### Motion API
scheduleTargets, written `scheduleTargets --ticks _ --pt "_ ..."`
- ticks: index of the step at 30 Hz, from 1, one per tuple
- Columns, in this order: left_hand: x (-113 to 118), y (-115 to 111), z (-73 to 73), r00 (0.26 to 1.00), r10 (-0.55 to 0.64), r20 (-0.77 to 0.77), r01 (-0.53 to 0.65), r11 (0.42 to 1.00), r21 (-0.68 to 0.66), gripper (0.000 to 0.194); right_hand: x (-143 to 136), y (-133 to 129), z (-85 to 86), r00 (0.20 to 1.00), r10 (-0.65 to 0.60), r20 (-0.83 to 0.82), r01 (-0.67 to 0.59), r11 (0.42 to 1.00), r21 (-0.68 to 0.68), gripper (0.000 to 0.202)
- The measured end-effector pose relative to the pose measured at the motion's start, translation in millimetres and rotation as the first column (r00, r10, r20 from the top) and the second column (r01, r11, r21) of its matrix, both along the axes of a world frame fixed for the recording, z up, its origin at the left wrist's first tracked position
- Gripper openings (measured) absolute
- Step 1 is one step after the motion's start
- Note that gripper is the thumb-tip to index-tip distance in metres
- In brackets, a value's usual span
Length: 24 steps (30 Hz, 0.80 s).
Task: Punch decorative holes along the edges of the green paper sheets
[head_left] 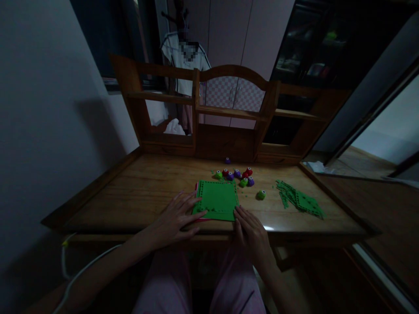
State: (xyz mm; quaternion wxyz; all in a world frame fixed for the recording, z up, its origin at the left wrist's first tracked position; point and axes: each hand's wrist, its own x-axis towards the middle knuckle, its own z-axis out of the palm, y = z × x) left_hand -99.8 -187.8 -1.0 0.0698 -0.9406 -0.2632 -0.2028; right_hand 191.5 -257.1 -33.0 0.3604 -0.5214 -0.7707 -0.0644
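Note:
A green paper sheet [218, 197] lies on the desk in front of me, with rows of small punched holes along its edges. Red paper [200, 220] peeks out beneath its left and lower edges. My left hand [180, 214] is open, its spread fingertips resting on the sheet's left side. At the lower right corner, my right hand [252, 227] has its fingers close together and closed on the sheet's edge; the exact grip is partly hidden. Small dark green bits [209, 209] lie on the lower part of the sheet.
Several small green, red and purple craft punches [230, 176] stand behind the sheet; a green one [261, 194] sits apart to the right. Further right is a pile of perforated green paper scraps [299, 199]. A wooden shelf unit [225, 140] rises along the back of the desk.

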Motion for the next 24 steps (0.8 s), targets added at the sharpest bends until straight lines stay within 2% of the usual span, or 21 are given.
scheduleTargets --ticks 10,14,16,19,21,24 --pt "-15 -3 -6.6 0.999 0.044 0.022 -0.044 0.999 0.029 0.049 -1 -2 -1.1 1.000 -0.015 -0.005 0.015 1.000 0.001 0.041" --pt "-9 -17 -1.9 0.995 0.101 0.018 -0.102 0.992 0.074 0.042 -1 -2 -0.3 1.000 -0.009 0.003 0.009 1.000 0.000 0.042" --pt "3 -34 4.9 0.978 0.202 0.048 -0.205 0.977 0.065 0.038 0 -2 0.2 1.000 -0.002 0.006 0.002 1.000 -0.007 0.042" --pt "32 -62 11.4 0.918 0.365 0.157 -0.372 0.928 0.017 0.034 0 -2 -0.6 1.000 -0.012 0.003 0.012 1.000 -0.002 0.043" --pt "57 -76 9.1 0.907 0.371 0.198 -0.380 0.925 0.005 0.037 1 -1 -1.9 1.000 -0.016 0.003 0.016 1.000 0.002 0.043" --pt "95 -82 -3.8 0.930 0.333 0.154 -0.330 0.943 -0.046 0.045 1 -1 -3.0 1.000 -0.006 0.002 0.006 1.000 0.009 0.042"
